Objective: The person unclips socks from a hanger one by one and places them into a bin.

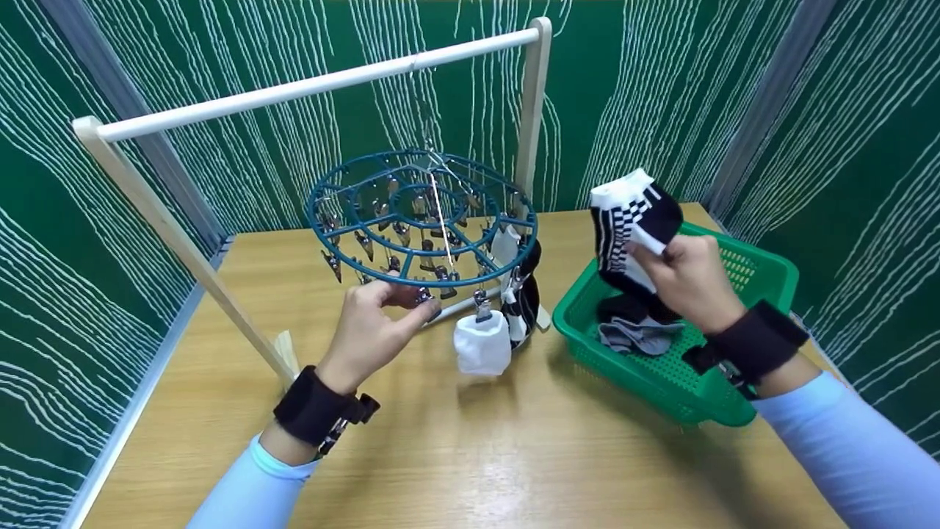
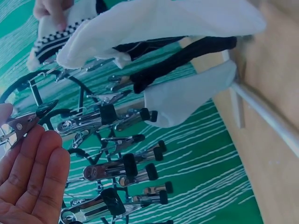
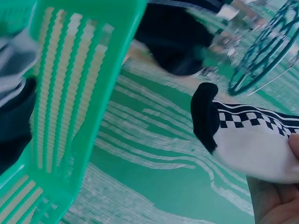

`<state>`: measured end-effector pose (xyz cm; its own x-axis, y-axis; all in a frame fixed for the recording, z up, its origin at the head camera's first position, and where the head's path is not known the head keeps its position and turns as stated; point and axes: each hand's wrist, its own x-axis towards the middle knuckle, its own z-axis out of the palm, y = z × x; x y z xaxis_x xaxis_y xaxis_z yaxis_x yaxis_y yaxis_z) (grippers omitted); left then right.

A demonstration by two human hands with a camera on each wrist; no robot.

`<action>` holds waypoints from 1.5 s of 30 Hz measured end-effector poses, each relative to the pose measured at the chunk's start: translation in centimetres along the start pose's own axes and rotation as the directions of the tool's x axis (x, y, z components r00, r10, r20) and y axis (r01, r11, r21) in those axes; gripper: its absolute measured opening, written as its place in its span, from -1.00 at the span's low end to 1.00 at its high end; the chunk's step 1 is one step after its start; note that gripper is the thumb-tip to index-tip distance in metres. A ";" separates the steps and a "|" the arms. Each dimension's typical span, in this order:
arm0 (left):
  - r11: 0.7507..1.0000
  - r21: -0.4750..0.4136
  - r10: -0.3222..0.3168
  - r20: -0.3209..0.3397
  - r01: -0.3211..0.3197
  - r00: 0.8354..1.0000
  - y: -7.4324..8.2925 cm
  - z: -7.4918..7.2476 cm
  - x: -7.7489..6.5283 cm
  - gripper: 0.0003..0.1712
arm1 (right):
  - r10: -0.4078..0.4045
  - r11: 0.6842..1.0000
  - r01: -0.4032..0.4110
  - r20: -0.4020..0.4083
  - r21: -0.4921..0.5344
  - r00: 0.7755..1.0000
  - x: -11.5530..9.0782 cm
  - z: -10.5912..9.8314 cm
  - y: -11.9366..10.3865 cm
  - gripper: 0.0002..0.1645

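Note:
My right hand [image 1: 694, 283] holds a black-and-white checkered sock [image 1: 620, 213] up over the green basket, pinched between thumb and fingers. In the right wrist view the same sock [image 3: 257, 144] shows a black end and a white side. My left hand [image 1: 374, 323] is at the near rim of the round blue-green hanger [image 1: 411, 281], with thumb and fingers on a metal clip [image 2: 25, 125]. A white sock [image 1: 482, 345] hangs from a clip right of that hand. Behind it hang black-and-white socks [image 1: 523, 301].
The hanger hangs from the white bar [image 1: 316, 87] of a wooden stand [image 1: 176, 242], and several clips dangle from it. On the right of the table [image 1: 470, 455] stands a green basket [image 1: 631, 378] with grey and black socks [image 1: 635, 330] inside. Green patterned panels [image 1: 683, 95] surround the table.

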<state>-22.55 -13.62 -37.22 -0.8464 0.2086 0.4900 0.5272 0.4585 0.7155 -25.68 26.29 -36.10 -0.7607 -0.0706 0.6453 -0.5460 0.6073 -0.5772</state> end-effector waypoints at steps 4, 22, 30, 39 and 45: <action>1.000 0.004 0.000 0.000 0.000 1.000 0.1 0.0 0.0 -0.81 | 0.052 0.997 -0.050 0.028 -0.064 0.998 0.8 -0.6 1.8 -0.84; 1.000 0.006 0.009 0.001 -0.009 1.000 -0.1 -0.1 0.0 -0.82 | 0.198 0.914 -0.141 0.115 -0.381 0.973 2.4 -1.8 9.6 -0.66; 1.000 0.002 0.002 0.007 -0.002 1.000 -0.1 -0.1 -0.1 -0.82 | 0.277 0.866 -0.188 0.132 -0.464 0.952 2.2 -1.7 11.8 -0.68; 1.000 0.009 0.013 0.003 -0.013 1.000 0.0 -0.1 0.0 -0.82 | 0.420 0.804 -0.229 0.250 -0.549 0.872 1.6 -1.8 14.2 -0.72; 1.000 0.021 0.020 -0.006 -0.020 1.000 -0.1 0.0 0.0 -0.81 | 0.421 0.775 -0.156 0.317 -0.612 0.850 0.8 -0.8 15.2 -0.79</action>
<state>-22.57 -13.68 -37.27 -0.8353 0.2123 0.5071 0.5420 0.4726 0.6949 -34.32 36.04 -43.96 -0.9876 -0.0549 0.1472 -0.0898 0.9661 -0.2421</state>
